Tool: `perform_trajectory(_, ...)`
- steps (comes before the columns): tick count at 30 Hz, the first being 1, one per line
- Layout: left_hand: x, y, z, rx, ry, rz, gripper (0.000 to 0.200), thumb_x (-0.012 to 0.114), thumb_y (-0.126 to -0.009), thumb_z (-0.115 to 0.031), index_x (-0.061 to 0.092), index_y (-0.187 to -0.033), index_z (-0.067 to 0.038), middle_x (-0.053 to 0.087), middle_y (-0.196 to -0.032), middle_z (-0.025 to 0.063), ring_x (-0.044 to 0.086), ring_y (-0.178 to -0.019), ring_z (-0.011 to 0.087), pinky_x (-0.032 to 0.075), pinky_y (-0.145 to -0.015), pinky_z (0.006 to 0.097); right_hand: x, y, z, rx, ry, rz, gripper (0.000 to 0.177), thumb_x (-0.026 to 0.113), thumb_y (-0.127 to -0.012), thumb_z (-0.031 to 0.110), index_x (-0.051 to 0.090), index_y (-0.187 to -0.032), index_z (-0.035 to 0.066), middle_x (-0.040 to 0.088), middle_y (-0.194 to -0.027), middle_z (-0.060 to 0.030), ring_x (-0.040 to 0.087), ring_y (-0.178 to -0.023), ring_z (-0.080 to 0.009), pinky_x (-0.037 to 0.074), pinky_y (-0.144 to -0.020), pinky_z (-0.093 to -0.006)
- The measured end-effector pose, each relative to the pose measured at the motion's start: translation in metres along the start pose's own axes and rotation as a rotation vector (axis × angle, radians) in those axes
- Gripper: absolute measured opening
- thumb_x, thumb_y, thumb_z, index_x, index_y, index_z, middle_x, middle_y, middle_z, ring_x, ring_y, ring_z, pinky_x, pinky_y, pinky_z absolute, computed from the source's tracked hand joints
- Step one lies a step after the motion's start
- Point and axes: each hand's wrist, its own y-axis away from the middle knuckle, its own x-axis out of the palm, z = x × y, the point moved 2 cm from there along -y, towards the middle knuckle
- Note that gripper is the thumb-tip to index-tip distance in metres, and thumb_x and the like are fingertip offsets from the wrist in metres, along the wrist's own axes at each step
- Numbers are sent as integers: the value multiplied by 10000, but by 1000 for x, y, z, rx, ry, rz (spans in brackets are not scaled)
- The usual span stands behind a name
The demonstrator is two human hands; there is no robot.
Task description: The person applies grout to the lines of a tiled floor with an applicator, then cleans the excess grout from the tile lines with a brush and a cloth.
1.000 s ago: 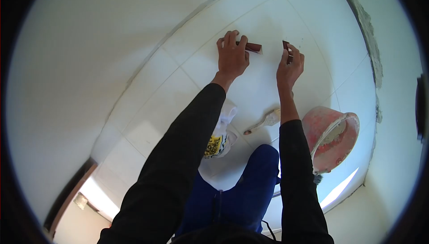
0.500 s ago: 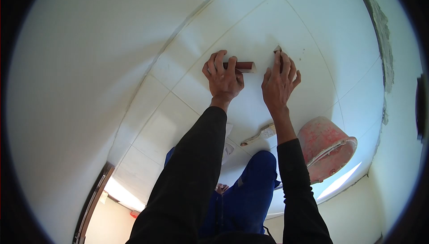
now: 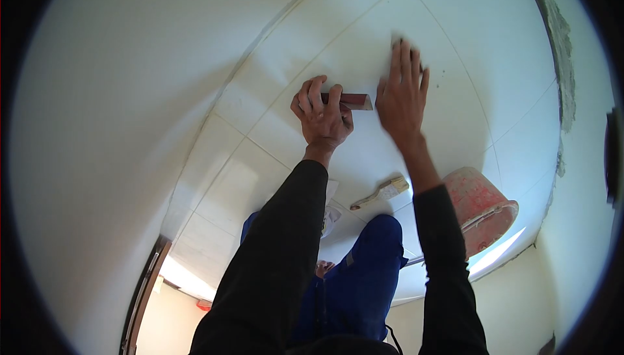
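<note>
My left hand [image 3: 322,113] grips a reddish-brown folded piece [image 3: 354,100] that looks like sandpaper, its open end pointing right above the white tiles [image 3: 351,49]. To its right, my right hand [image 3: 403,98] lies nearly flat on the tile surface, fingers stretched forward and close together. A small dark edge of something shows at its fingertips and beside its outer fingers; most of it is hidden under the hand, and the hand is slightly blurred.
A brush [image 3: 383,192] lies on the tiles by my knee [image 3: 380,235]. Right of it, a tilted pinkish bucket [image 3: 478,209] stands near my right forearm. Rough grey mortar [image 3: 560,49] runs along the right edge. A brown frame [image 3: 144,296] is at lower left.
My right hand has slid forward, and its fingers are flatter and closer together. My left hand has stayed almost in place with the brown piece. More of the brush shows now.
</note>
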Motion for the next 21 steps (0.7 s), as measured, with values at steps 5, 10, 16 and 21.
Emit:
perform_trajectory(5,1,2,2,21,-2,-25,531,716,-696,-86,580,-1196,-201,402,-1478,91,357,-1424,361,294,-1130,581,-3,12,2,-50,-10,105,765,624,-954,78,330,-1651,-34,314,-1736,-190,291,-1609,-396,252,-1282,-610)
perform_trajectory(10,1,4,0,22,12,-19,541,700,-698,-77,580,-1213,-190,403,-1476,104,362,-1416,372,290,-1122,586,-2,-8,-11,-62,-1,94,777,620,-939,55,323,-1651,-42,313,-1733,-205,292,-1607,-404,264,-1285,-596)
perform_trajectory(16,0,-2,1,19,22,-20,534,701,-706,-85,583,-1216,-189,406,-1475,101,363,-1417,372,290,-1123,589,-9,30,9,-3,-10,143,801,625,-903,21,317,-1638,-64,330,-1716,-224,323,-1579,-418,256,-1275,-604)
perform_trajectory(21,-2,1,0,14,12,3,527,703,-715,-89,583,-1218,-193,401,-1479,101,360,-1420,372,290,-1122,587,-7,-9,2,-27,-24,66,827,623,-885,14,305,-1644,-63,320,-1722,-220,301,-1592,-417,239,-1280,-617)
